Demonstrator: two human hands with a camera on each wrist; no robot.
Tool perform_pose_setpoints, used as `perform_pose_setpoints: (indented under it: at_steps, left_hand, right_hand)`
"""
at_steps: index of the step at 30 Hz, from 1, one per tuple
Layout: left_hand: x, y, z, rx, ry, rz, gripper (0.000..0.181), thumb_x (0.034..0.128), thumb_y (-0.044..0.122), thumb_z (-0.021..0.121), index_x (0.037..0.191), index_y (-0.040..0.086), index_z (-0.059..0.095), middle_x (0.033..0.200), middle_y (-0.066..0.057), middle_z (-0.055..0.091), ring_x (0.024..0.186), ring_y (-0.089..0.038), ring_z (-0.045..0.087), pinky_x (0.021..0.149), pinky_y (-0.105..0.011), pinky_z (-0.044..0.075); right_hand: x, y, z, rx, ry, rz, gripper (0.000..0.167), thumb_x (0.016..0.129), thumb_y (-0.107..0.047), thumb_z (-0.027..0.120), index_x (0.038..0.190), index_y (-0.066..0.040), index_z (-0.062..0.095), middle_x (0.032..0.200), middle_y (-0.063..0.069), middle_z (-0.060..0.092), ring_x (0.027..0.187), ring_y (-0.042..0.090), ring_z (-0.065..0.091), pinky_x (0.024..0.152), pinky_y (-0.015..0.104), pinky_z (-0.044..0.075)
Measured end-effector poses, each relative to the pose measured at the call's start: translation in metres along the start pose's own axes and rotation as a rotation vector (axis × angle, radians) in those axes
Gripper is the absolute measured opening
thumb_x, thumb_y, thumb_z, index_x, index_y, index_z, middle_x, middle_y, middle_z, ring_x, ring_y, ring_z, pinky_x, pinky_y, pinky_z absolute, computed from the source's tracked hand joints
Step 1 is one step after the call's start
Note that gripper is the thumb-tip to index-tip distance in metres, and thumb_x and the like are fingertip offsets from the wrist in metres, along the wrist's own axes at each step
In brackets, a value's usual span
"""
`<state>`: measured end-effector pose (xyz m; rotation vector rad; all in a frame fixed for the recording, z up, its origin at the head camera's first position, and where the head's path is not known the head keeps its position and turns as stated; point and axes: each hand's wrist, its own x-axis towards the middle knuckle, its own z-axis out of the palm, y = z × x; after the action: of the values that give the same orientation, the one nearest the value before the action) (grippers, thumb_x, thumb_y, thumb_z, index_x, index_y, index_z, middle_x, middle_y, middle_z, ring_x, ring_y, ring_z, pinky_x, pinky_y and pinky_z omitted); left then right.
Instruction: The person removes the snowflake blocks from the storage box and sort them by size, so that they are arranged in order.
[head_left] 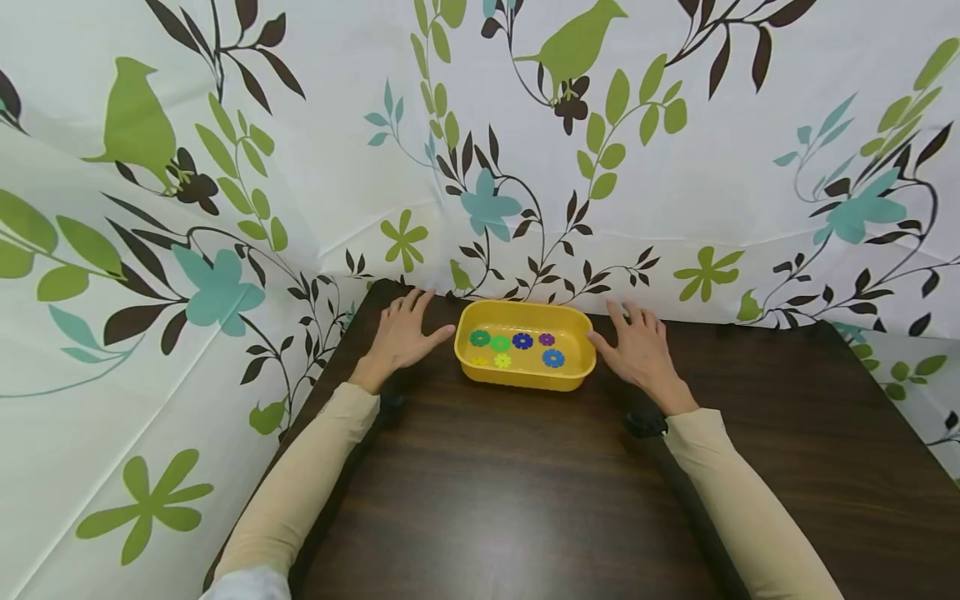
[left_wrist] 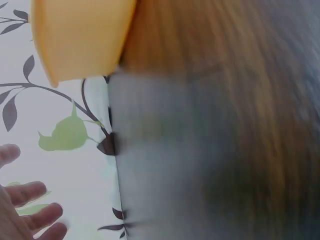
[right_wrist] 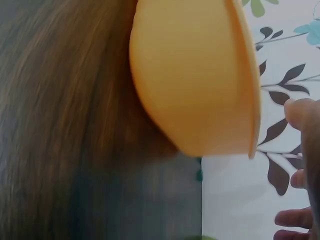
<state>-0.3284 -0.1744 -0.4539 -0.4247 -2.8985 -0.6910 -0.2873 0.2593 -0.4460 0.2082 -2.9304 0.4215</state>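
A yellow oblong tub (head_left: 525,379) stands at the back of the dark table, with several flower-shaped discs lying in it, among them a dark blue disc (head_left: 522,341), a lighter blue disc (head_left: 553,358) and a purple disc (head_left: 547,340). Just left of the tub is my left hand (head_left: 401,335), fingers spread and holding nothing. My right hand (head_left: 637,348) is at the tub's right end, its thumb close to the rim; whether it touches cannot be told. Both wrist views show the tub's outer wall (left_wrist: 82,40) and loosely extended fingers (right_wrist: 295,218).
A white cloth (head_left: 330,167) printed with birds, leaves and flowers hangs behind the table and along its left side. The dark wood-grain tabletop (head_left: 510,483) reaches from the tub toward me.
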Motion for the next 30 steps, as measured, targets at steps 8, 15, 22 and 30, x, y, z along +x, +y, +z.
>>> perform_pose_setpoints:
  at_steps: [8, 15, 22, 30]
  left_hand:
    - [0.003, 0.009, 0.0, -0.273, -0.073, -0.097, 0.095, 0.1015, 0.06, 0.067, 0.174, 0.016, 0.025, 0.172, -0.024, 0.036, 0.15, -0.047, 0.049, 0.119, -0.068, 0.047]
    - [0.004, 0.016, 0.006, -0.436, -0.132, -0.106, 0.091, 0.1016, 0.05, 0.072, 0.173, 0.016, 0.028, 0.168, -0.022, 0.045, 0.141, -0.044, 0.059, 0.114, -0.063, 0.054]
    - [-0.001, 0.028, 0.018, -0.478, -0.219, -0.07, 0.097, 0.0978, 0.05, 0.077, 0.174, 0.018, 0.026, 0.17, -0.018, 0.044, 0.142, -0.04, 0.058, 0.11, -0.057, 0.057]
    - [-0.002, 0.031, 0.03, -0.511, -0.242, -0.055, 0.102, 0.0932, 0.044, 0.083, 0.174, 0.017, 0.026, 0.164, -0.015, 0.05, 0.139, -0.037, 0.058, 0.112, -0.057, 0.056]
  right_hand:
    - [0.008, -0.023, -0.004, 0.135, -0.008, -0.06, 0.079, 0.099, -0.043, 0.076, 0.157, 0.003, 0.05, 0.157, 0.035, 0.052, 0.147, 0.056, 0.041, 0.128, 0.074, 0.026]
    - [0.015, -0.044, -0.002, 0.204, -0.054, -0.125, 0.06, 0.099, -0.031, 0.078, 0.141, 0.01, 0.065, 0.135, 0.03, 0.066, 0.125, 0.046, 0.059, 0.114, 0.062, 0.05]
    - [0.031, -0.065, 0.012, 0.21, -0.15, -0.198, 0.051, 0.1, -0.027, 0.076, 0.136, 0.009, 0.07, 0.127, 0.027, 0.073, 0.117, 0.042, 0.066, 0.105, 0.058, 0.058]
    - [0.055, -0.086, 0.03, 0.162, -0.221, -0.285, 0.034, 0.098, -0.021, 0.08, 0.114, 0.008, 0.076, 0.093, 0.018, 0.074, 0.086, 0.029, 0.064, 0.08, 0.041, 0.054]
